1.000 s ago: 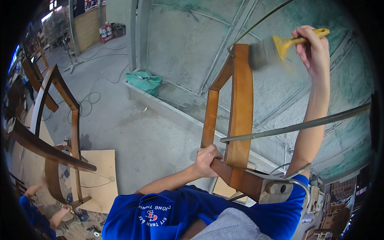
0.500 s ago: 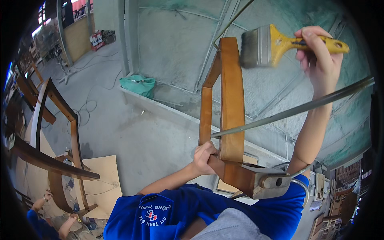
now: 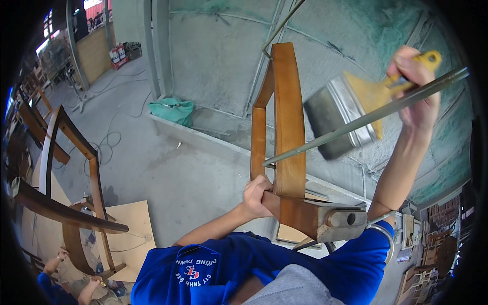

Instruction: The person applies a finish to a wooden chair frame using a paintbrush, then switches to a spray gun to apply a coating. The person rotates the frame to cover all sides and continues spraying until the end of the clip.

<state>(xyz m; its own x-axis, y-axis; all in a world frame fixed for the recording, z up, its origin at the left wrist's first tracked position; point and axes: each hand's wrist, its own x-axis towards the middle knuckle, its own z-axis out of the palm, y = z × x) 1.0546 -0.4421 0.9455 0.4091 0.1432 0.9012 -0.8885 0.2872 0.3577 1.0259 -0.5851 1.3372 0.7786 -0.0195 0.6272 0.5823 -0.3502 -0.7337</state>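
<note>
A brown wooden frame [image 3: 290, 122] with an angled joint hangs upright before me, caught at its top by a bent metal hook [image 3: 274, 38]. My left hand [image 3: 258, 195] is wrapped round its lower rail, beside a grey metal end piece [image 3: 346, 223]. To the right, my right hand [image 3: 419, 81] grips the yellow handle of a wide paintbrush [image 3: 343, 114]. The brush's dark bristles point left and down, close to the frame; I cannot tell whether they touch it. A grey metal rod [image 3: 366, 122] crosses in front of the brush and partly hides it.
A grey-green coated booth wall [image 3: 213, 61] stands behind the frame, with a low ledge and a green bag [image 3: 172, 111]. At left are another dark wooden frame [image 3: 66, 211], a cardboard sheet [image 3: 132, 223] and a co-worker's hands [image 3: 63, 254]. Cables lie on the floor.
My right hand has moved down with the paintbrush, whose bristles now tilt downward behind the rod. The rod's right end has risen, and the wooden frame has shifted slightly left and up.
</note>
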